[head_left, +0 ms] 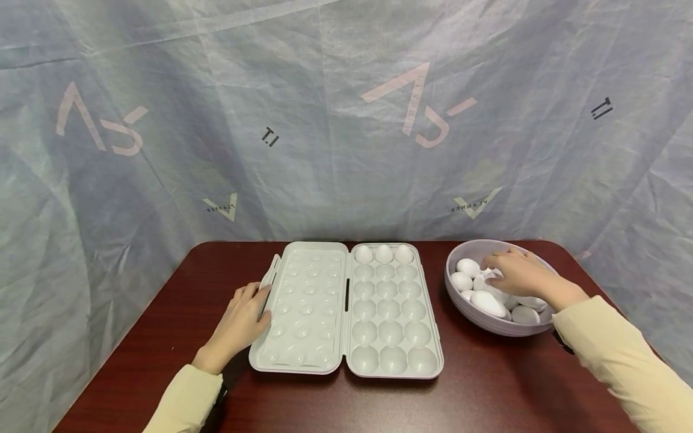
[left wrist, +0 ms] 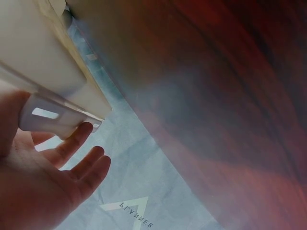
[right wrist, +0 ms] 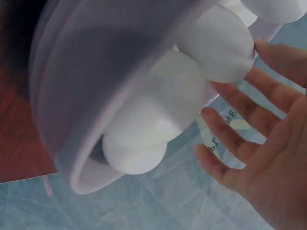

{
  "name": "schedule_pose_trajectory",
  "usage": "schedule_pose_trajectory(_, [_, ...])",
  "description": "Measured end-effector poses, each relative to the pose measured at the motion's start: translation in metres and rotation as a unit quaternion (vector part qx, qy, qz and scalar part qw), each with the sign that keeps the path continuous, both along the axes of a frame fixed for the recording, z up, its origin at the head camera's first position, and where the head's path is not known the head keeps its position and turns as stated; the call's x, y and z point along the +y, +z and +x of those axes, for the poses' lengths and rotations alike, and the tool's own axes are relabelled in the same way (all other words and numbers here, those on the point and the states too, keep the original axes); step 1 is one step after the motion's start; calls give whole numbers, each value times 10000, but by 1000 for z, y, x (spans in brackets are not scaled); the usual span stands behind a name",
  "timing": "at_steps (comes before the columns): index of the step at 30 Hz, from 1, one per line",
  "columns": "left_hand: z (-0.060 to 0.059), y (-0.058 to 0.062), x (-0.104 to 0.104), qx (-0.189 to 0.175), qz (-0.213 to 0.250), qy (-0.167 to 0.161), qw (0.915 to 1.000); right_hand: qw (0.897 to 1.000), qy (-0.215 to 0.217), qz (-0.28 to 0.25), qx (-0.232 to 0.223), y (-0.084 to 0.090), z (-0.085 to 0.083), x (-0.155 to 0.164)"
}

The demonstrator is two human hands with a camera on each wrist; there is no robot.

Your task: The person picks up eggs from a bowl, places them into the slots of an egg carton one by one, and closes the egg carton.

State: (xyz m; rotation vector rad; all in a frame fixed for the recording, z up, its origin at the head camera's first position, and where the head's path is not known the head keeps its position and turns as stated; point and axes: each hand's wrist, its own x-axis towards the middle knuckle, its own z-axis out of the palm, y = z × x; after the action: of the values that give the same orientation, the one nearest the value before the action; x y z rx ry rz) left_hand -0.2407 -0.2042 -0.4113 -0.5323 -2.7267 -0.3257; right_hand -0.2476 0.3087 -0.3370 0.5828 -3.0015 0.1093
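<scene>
Fingers over smooth white eggs in bowl

We see white eggs in a pale lilac bowl, a pale grey-green plastic egg tray on a dark reddish-brown wooden table, cream sleeves, and a grey-blue crinkled backdrop with faded pink marks.

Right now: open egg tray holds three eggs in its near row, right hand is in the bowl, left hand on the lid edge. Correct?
One error: the three eggs sit in the far row of the egg tray, not the near one; the head view shows it. Right hand in the bowl and left hand on the lid edge are correct.
</scene>
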Motion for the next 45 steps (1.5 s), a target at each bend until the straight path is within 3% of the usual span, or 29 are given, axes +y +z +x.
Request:
schedule_pose_trajectory(13, [0,-1,0,-61,12,14,10000,9995,147,225,-144,-3,7,9])
schedule_pose_trajectory(27, [0,-4,-1,-77,3,33,10000,9996,250,-29,-135,-5,8,7])
schedule_pose_trajectory(33, [-2,-5,-1,-54,-9,32,10000,9993,299,160,136,-6,5,8])
schedule_pose_trajectory(45, [-2,-7,-2,-79,-8,45,10000,9961,258,-272,794,2,-2,4])
